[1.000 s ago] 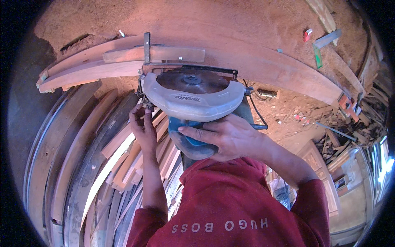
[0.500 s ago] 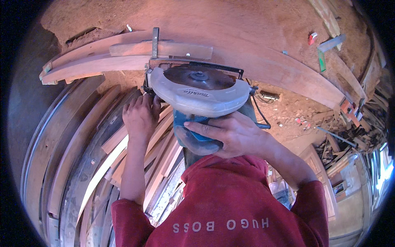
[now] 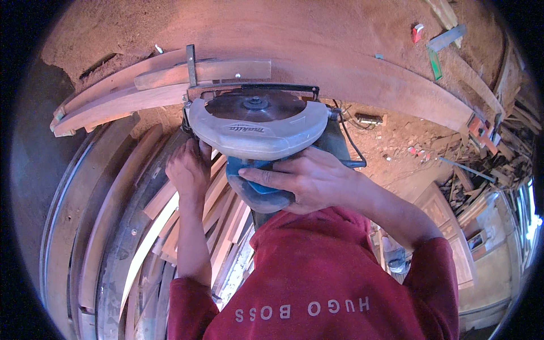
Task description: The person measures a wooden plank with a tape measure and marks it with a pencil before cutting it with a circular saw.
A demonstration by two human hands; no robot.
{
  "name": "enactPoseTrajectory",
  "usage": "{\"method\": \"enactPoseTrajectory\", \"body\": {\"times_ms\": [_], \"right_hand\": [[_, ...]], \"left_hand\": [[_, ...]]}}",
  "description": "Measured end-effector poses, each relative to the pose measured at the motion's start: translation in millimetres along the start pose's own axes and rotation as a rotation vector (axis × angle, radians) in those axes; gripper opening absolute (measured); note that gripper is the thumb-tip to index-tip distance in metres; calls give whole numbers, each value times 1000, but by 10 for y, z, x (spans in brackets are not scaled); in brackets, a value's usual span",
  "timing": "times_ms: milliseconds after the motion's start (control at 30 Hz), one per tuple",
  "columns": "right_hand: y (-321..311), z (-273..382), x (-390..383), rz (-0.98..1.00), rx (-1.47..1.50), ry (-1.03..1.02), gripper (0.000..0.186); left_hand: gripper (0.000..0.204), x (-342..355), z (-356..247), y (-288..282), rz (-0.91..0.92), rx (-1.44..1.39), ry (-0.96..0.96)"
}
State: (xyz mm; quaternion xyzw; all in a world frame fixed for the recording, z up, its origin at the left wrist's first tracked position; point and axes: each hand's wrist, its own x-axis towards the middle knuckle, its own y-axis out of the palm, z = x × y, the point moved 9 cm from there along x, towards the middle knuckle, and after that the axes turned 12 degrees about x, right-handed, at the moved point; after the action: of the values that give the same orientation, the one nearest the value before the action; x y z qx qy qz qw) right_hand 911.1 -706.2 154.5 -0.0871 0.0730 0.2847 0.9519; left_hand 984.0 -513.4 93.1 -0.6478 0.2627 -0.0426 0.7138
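Presently, a circular saw [image 3: 258, 139] sits in front of the person's chest, its grey guard curving round the near side of the dark round blade [image 3: 255, 107], whose flat face shows to the camera. Right hand [image 3: 303, 180]: closed round the saw's blue body, index finger laid out straight along it, other fingers partly hidden beneath. Left hand [image 3: 190, 169]: at the saw's left end, fingers bent and close together; the tips go behind the guard's edge, so I cannot tell whether they pinch a part or only touch it. Just beyond the saw lies a short plank [image 3: 226, 70], with an upright metal bar [image 3: 191, 65] crossing it near the saw's left corner. A black cord [image 3: 352, 141] loops off to the right. Long boards [image 3: 113, 209] lie side by side at left; a heap of scrap wood [image 3: 464, 175] and a panelled door [image 3: 447, 232] stand farther right.
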Motion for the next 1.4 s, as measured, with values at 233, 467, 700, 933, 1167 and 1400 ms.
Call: {"method": "enactPoseTrajectory", "body": {"times_ms": [233, 467, 700, 933, 1167, 1400], "right_hand": [[2, 5, 8, 9, 39, 10, 86], [-14, 33, 13, 19, 4, -25, 80], [-1, 15, 10, -7, 43, -19, 87], [-11, 25, 17, -5, 40, -11, 92], [-48, 60, 34, -20, 10, -44, 79], [-29, 51, 37, -5, 38, -4, 80]], "left_hand": [[38, -75, 48, 130, 36, 2, -84], [21, -116, 103, 231, 204, 23, -210], [54, -118, 141, 271, 167, -247, -441], [42, -591, 331, 593, 180, -840, -774], [21, -749, 108, 822, 89, -1510, -919], [14, -846, 144, 1108, 75, -1719, -1021]]}}
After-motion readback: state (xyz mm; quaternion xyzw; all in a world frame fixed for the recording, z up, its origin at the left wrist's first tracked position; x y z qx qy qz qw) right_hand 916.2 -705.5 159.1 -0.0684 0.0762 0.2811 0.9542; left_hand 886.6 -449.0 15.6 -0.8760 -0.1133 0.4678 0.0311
